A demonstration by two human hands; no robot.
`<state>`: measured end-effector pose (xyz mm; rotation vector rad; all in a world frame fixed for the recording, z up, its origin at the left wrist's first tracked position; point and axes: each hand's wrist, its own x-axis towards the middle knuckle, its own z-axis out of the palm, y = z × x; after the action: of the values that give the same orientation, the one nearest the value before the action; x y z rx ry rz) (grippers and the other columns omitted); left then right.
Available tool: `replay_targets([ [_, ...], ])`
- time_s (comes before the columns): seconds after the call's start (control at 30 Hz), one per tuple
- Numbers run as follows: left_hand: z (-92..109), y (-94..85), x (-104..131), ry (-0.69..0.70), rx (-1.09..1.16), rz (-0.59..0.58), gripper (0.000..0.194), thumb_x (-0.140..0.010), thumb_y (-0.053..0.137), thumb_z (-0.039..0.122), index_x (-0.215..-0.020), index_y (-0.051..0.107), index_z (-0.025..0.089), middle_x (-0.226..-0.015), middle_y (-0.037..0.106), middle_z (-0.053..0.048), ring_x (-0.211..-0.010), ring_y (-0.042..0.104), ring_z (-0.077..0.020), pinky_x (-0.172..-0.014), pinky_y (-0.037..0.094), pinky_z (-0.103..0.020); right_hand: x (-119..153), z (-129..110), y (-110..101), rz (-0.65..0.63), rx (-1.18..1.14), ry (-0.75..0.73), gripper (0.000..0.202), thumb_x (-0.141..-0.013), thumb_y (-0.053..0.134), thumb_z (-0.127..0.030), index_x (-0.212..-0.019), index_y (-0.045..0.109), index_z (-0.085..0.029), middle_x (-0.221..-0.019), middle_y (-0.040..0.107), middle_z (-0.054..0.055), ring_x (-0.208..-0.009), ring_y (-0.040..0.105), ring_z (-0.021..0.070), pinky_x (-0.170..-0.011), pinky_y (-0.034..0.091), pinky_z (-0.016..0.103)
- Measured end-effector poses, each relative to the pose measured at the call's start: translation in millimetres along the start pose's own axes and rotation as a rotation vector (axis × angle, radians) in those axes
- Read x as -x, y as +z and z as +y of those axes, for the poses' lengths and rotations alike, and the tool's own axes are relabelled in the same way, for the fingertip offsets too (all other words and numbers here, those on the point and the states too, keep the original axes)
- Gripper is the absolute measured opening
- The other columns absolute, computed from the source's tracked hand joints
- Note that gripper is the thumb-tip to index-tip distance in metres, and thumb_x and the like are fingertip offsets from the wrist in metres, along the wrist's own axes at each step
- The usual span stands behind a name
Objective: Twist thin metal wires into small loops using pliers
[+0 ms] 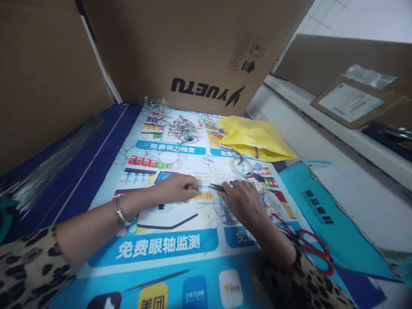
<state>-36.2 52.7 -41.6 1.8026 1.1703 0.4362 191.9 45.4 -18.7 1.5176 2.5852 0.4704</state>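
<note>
1. Dark-tipped tweezers (217,187) sit pinched in the right hand (243,198) at center frame, pointing left.
2. Left hand (176,187), left of center, curls its fingers together; whether they grip anything cannot be told.
3. Red-handled scissors (317,253) lie lower right.

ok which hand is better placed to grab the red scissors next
Probably the right hand: the red scissors lie beside its forearm, while the left hand is farther off. But the right holds a dark pointed tool, which may need setting down first.
</note>
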Motion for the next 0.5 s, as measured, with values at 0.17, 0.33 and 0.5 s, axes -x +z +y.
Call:
replay_targets([
  [0.17,5,-4.9,3,-0.075,0.042,-0.011,0.018,-0.080,0.045,0.033,-0.085,0.055,0.019,-0.062,0.061,0.004,-0.052,0.058,-0.0096,-0.050,0.040,-0.018,17,0,4,0.028,-0.066,-0.083,0.031,-0.090,0.040,-0.040,-0.109,0.057,-0.022,-0.083,0.059,0.008,-0.078,0.049,0.0214,-0.067,0.026,0.032],
  [0.33,9,-4.7,3,-0.131,-0.088,0.047,0.018,-0.081,0.042,0.032,-0.079,0.054,0.019,-0.062,0.061,0.004,-0.049,0.057,-0.0095,-0.049,0.038,-0.019,25,6,3,0.008,-0.129,-0.189,0.032,-0.088,0.045,-0.041,-0.111,0.056,-0.022,-0.085,0.058,0.007,-0.081,0.048,0.0215,-0.071,0.028,0.032],
  [0.5,11,-2.5,1,-0.154,-0.264,0.124,0.019,-0.082,0.044,0.036,-0.084,0.056,0.022,-0.058,0.061,0.005,-0.048,0.054,-0.0112,-0.048,0.033,-0.021,26,11,0,-0.005,-0.189,-0.281,0.030,-0.087,0.047,-0.041,-0.110,0.056,-0.023,-0.085,0.057,0.005,-0.080,0.048,0.0201,-0.070,0.029,0.031],
])
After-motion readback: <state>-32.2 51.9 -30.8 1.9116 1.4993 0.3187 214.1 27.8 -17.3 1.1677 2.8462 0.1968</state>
